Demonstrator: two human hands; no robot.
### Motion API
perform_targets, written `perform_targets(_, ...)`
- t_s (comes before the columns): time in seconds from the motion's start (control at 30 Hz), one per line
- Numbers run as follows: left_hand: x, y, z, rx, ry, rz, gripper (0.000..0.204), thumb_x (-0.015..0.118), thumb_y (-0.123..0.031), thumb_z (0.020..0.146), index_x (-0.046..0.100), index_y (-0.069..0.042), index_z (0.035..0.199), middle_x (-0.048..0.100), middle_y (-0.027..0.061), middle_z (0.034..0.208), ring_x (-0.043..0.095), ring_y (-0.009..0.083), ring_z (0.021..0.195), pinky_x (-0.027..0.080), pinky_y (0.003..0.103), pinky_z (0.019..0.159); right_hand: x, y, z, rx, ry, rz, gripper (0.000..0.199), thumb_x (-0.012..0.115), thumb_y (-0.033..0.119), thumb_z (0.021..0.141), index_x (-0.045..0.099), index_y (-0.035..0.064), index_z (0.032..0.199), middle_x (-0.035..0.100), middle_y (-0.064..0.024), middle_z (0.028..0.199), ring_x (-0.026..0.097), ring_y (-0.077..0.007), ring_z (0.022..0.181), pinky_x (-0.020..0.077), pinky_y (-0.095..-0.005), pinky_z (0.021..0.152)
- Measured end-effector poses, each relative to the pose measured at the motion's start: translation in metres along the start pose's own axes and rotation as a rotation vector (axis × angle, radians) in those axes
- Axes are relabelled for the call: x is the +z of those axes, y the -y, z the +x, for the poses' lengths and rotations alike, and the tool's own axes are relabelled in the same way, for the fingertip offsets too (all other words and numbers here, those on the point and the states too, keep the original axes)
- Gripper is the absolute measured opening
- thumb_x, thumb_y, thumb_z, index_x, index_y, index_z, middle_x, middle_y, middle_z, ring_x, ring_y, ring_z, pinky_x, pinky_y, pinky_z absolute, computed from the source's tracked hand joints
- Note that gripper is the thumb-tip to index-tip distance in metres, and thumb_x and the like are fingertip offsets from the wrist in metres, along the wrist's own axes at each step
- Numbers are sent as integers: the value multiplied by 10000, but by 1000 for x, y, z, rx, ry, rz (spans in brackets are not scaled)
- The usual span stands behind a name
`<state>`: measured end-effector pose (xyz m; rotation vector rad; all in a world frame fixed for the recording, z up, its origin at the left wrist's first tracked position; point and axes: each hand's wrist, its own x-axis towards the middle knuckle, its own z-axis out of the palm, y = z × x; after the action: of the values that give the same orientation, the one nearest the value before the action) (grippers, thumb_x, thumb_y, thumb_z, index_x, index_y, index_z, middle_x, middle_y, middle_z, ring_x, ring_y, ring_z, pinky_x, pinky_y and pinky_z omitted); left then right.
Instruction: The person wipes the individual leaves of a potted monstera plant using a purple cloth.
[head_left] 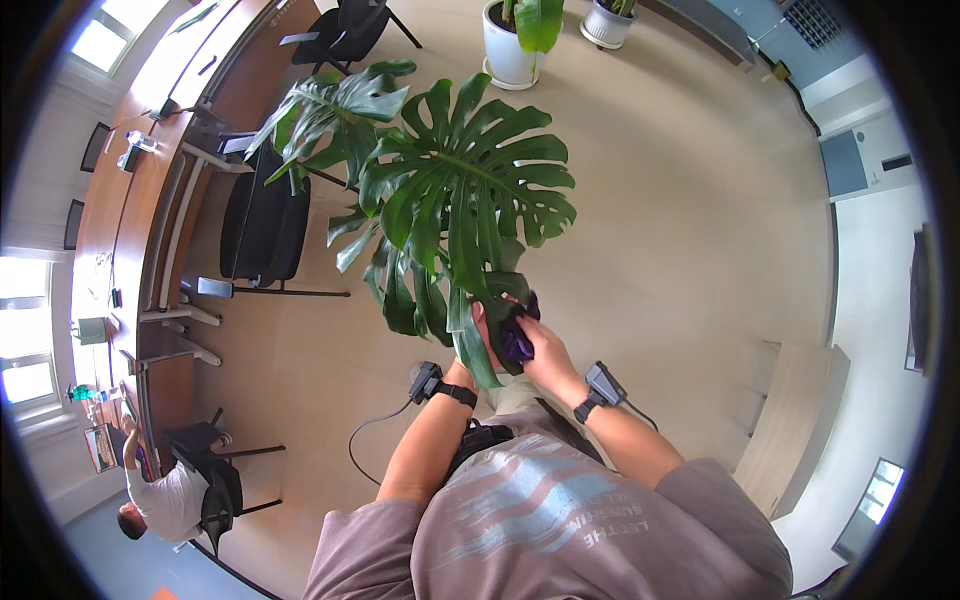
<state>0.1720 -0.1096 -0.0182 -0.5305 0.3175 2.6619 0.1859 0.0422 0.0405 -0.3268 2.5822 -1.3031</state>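
The plant's leaves are deep green, the cloth dark purple. The shirt is greyish mauve with pale blue and white streaks, the floor beige.

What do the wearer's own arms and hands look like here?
Short mauve-grey sleeves leave both forearms bare. Each wrist has a black strap and a boxy grey device with a thin dark cable. The right hand shows no glove; the left hand is partly hidden.
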Motion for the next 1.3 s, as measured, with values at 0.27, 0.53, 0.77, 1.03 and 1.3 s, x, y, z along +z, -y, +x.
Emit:
perform_targets(0.27, -89, 12, 3, 78, -57, 453, 413, 615, -349, 941, 550, -87, 1254, 626, 31, 1131, 599, 180, 999, 500, 308, 880, 5, -56, -69, 520, 128, 248, 373, 523, -50, 726, 661, -28, 1072, 706, -163, 938, 677, -277, 861, 519, -351, 773)
perform_targets(0.53, -127, -75, -73, -266, -298, 557, 349, 542, -246, 967, 579, -18, 1228, 622, 69, 1187, 592, 181, 1068, 473, 308, 886, 4, -14, -61, 696, 268, 320, 302, 527, 26, 713, 671, -39, 971, 663, -53, 809, 590, -139, 715, 474, -294, 646)
perform_targets(0.77, -114, -194, -117, -341, -513, 802, 472, 414, -297, 993, 451, -15, 1369, 503, 133, 1409, 442, 252, 1321, 297, 404, 1110, 49, 71, -27, 621, 512, 389, 306, 525, 17, 732, 684, -17, 990, 647, -1, 792, 560, -105, 692, 469, -274, 644)
perform_targets(1.03, -110, -293, -118, -21, -473, 466, 520, 447, -323, 982, 380, -39, 1413, 481, 118, 1428, 397, 247, 1358, 251, 385, 1144, 117, 158, 29, 572, 318, 575, 380, 529, -15, 684, 664, -23, 1038, 649, -12, 899, 585, -127, 811, 479, -268, 771)
perform_targets(1.3, -65, -352, -133, 22, -333, 380, 499, 439, -366, 996, 411, -98, 1416, 471, 105, 1435, 404, 246, 1347, 289, 374, 1130, 160, 214, 108, 562, 63, 1178, 373, 553, -31, 727, 613, 5, 1093, 635, -66, 996, 615, -202, 948, 511, -365, 888)
